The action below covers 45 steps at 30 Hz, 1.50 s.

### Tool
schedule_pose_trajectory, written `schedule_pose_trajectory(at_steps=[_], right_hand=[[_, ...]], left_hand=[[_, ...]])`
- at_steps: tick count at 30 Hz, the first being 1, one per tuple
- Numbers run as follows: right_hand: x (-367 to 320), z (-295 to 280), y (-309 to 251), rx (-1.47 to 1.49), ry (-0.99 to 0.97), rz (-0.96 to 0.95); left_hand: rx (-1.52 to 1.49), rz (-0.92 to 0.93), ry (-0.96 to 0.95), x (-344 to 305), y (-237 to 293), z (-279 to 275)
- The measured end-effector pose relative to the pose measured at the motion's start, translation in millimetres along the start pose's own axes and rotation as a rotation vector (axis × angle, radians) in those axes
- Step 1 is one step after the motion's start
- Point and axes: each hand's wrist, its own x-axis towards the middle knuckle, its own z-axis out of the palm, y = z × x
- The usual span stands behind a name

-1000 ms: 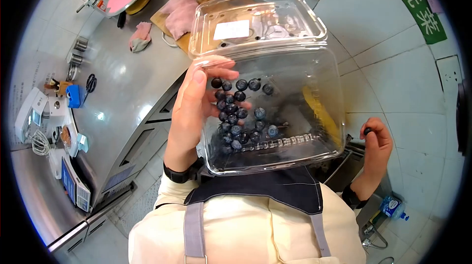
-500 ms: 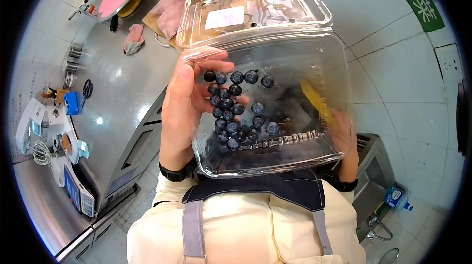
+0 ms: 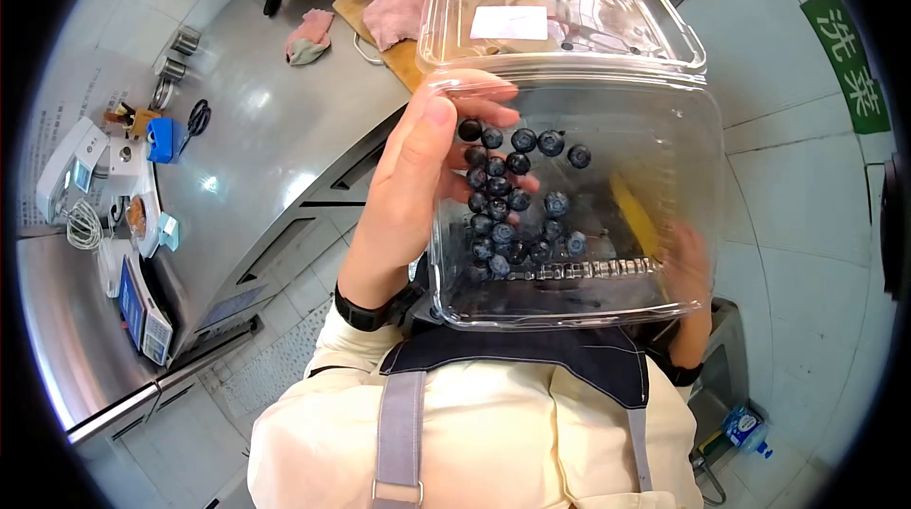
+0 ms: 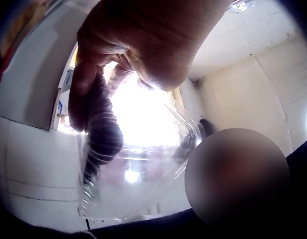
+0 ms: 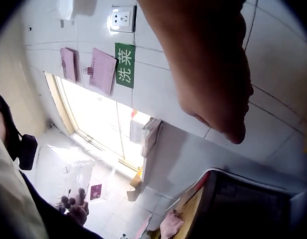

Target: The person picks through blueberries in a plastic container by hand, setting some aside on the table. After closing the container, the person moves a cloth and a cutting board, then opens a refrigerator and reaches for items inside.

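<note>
A clear box [image 3: 655, 139] of blueberries [image 3: 512, 205], held up.
The left hand [image 3: 413, 186] grips its side; the right hand [image 3: 688, 267] is blurred behind it, grip unclear.

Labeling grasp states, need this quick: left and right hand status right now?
Left hand: grips the clear clamshell box of blueberries.
Right hand: blurred behind the box, cannot tell.
</note>
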Motion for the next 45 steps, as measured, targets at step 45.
schedule_pose_trajectory(at_steps=[45], right_hand=[[-14, 6, -56, -0.137, 0.14, -0.38]], left_hand=[[-0.012, 0.009, -0.023, -5, -11, -40]])
